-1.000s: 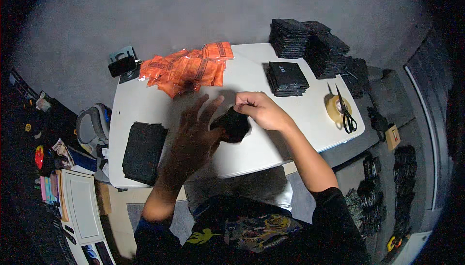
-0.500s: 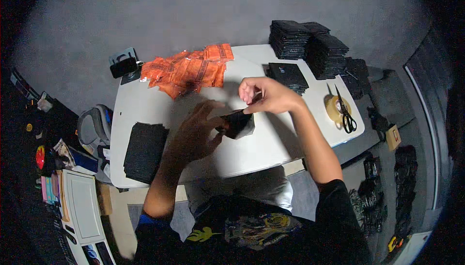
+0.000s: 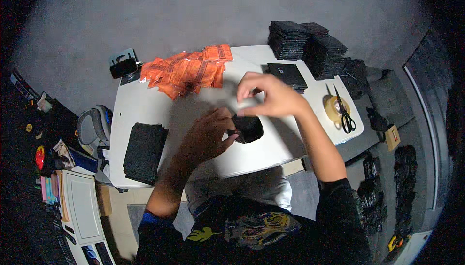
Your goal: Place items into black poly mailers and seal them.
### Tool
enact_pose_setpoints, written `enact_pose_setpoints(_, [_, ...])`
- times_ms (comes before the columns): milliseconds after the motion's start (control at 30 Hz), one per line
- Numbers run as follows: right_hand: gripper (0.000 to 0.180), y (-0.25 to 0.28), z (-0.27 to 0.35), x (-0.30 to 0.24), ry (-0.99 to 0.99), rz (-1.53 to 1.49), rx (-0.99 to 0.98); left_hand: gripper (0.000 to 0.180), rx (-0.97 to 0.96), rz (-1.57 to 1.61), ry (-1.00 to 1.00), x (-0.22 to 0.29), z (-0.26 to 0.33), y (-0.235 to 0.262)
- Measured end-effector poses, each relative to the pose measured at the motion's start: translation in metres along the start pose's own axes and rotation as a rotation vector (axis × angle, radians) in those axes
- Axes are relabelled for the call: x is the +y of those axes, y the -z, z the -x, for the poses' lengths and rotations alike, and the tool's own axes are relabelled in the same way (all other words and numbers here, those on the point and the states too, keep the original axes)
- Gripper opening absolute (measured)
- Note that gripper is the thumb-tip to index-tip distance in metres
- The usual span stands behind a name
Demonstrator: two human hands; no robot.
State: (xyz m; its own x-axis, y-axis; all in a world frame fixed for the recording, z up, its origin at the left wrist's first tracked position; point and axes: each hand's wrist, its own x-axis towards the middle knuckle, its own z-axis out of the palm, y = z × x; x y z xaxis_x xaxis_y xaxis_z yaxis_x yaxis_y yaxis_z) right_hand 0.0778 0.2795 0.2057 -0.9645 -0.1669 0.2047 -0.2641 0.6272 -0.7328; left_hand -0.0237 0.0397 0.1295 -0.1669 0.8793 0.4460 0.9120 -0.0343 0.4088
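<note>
A small, dark, glossy packet [image 3: 251,130] is held above the middle of the white table [image 3: 213,163]. My left hand [image 3: 208,132] grips its left edge, with the thumb in front and the fingers behind. Over the packet's top edge hangs my right hand [image 3: 273,96], its fingers curled toward the thumb. A pale bit shows by those fingertips, too small to make out. Behind my hands lies a loose heap of orange packets [image 3: 189,74] in clear wrapping. Left of my left forearm is a stack of flat black pieces [image 3: 144,151].
At the back right are a short stack of black pouches [image 3: 286,75] and taller black stacks [image 3: 325,54]. Scissors [image 3: 345,115] rest over a tape roll [image 3: 334,107] near the right edge. A phone [image 3: 124,68] leans at the far left corner. A grey chair [image 3: 92,127] stands left.
The dark packet has turned and shifted slightly right, with more of its dark face showing. My left hand has moved a little right; my right hand's fingers have curled further.
</note>
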Motion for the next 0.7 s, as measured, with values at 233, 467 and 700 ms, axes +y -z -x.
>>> enact_pose_setpoints(233, [0.032,-0.03,0.07,-0.03,0.042,0.56,0.137,0.028,0.055,-0.052,-0.065,0.011,-0.014,0.007])
enact_pose_setpoints(467, [0.018,-0.017,0.076,-0.005,0.036,0.548,0.074,0.028,-0.028,-0.129,-0.214,-0.001,-0.03,0.03])
enact_pose_setpoints(700, [0.017,-0.001,0.064,0.0,0.137,0.416,0.047,0.028,-0.133,-0.191,-0.106,-0.012,-0.036,0.054])
